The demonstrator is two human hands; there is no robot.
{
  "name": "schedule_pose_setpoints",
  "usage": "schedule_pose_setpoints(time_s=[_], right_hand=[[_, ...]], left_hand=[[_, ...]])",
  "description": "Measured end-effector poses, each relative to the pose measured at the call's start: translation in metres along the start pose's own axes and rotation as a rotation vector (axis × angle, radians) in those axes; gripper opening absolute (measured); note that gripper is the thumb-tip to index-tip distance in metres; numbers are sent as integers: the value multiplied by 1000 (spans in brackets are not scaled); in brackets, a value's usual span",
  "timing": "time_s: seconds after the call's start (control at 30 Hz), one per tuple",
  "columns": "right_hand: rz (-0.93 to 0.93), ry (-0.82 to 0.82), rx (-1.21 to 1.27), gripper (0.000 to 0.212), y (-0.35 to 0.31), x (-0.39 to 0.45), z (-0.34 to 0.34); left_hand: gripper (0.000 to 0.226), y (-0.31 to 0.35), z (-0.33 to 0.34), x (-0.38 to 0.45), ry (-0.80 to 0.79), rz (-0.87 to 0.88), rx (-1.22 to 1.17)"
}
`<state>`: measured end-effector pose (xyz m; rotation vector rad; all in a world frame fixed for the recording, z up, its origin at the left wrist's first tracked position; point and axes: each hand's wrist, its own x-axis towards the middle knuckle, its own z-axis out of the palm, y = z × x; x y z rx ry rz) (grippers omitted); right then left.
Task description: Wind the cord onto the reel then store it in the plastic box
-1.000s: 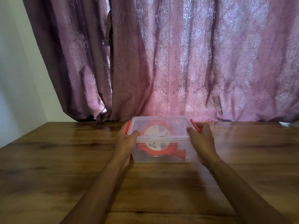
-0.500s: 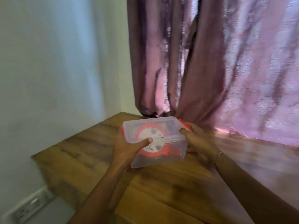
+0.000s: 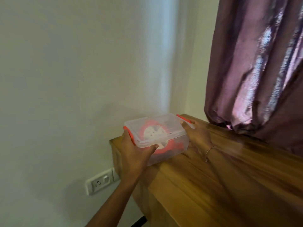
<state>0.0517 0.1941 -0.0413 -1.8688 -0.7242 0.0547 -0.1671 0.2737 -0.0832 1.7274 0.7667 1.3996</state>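
The clear plastic box (image 3: 170, 126) with its lid on and orange-red clips is held at the left end of the wooden table (image 3: 229, 169). Inside it lies the orange reel (image 3: 155, 133) with its white centre, seen through the lid. My left hand (image 3: 136, 149) grips the box's left end, thumb over the front rim. My right hand (image 3: 196, 135) holds the right end by the clip. Whether the box rests on the table or hangs just above it is unclear. The cord itself cannot be made out.
A pale wall (image 3: 82, 79) stands close on the left, with a white wall socket and switch (image 3: 101, 181) low down beside the table's end. A purple curtain (image 3: 254, 63) hangs at the back right, reaching the tabletop.
Both hands have carried the box from the middle of the table to its left end near the wall. The view has swung left with it.
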Motion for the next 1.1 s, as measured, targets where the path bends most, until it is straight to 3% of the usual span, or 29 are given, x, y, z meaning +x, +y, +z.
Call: schedule_pose_setpoints(time_s=[0.07, 0.17, 0.3, 0.7, 0.8, 0.93, 1.0, 1.1], right_hand=[[6, -31, 16, 71, -5, 9, 16], [-19, -74, 34, 61, -14, 20, 38], [-20, -107, 76, 65, -23, 33, 63], [-22, -168, 80, 68, -31, 39, 88], [-24, -222, 98, 79, -29, 39, 85], [85, -354, 227, 110, -18, 41, 83], [79, -349, 214, 90, -25, 28, 71], [33, -197, 177, 64, -25, 17, 56]], left_hand=[[101, -7, -6, 6, 51, 22, 63], [102, -19, -12, 18, 116, 34, 120], [114, -33, -22, 32, 171, 28, 153], [114, -49, -26, 45, 208, 60, 145], [112, -48, -24, 42, 216, 61, 168], [117, -39, -18, 41, 258, 93, 349], [118, -22, -12, 37, 269, 183, 394], [107, 6, 7, 34, 134, 311, 360]])
